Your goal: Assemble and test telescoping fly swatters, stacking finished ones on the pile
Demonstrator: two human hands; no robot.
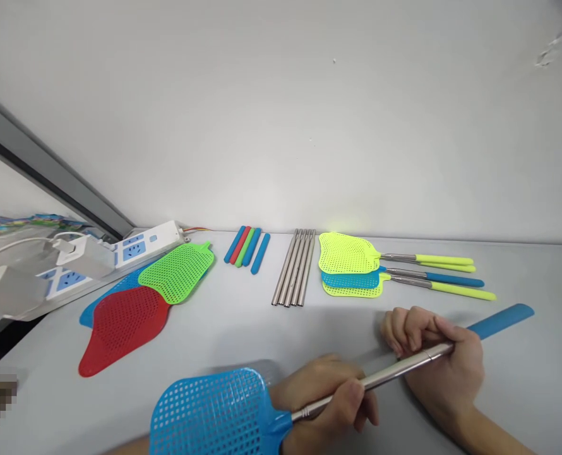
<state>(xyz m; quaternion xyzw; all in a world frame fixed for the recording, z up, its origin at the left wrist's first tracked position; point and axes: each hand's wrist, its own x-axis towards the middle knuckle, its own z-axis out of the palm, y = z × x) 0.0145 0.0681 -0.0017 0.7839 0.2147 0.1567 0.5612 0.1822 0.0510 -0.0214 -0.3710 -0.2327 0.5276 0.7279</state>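
Observation:
A blue fly swatter point(209, 411) with a metal rod and a blue handle slants across the front, its head at lower left and its handle up to the right. My left hand point(331, 395) is closed round the rod just above the blue head. Farther along, my right hand point(444, 360) grips where the rod meets the blue handle point(503, 321), thumb lying over it. Beyond my hands lies a stack of whole swatters with yellow heads point(347, 253) and a blue head point(350, 280), their handles pointing right.
Several metal rods point(294, 268) lie side by side mid-table. Left of them are several coloured handle sleeves point(245, 246). Loose green point(179, 272), red point(127, 322) and blue swatter heads overlap at left, beside a white power strip point(134, 246) with plugged-in adapters. A wall rises behind the table.

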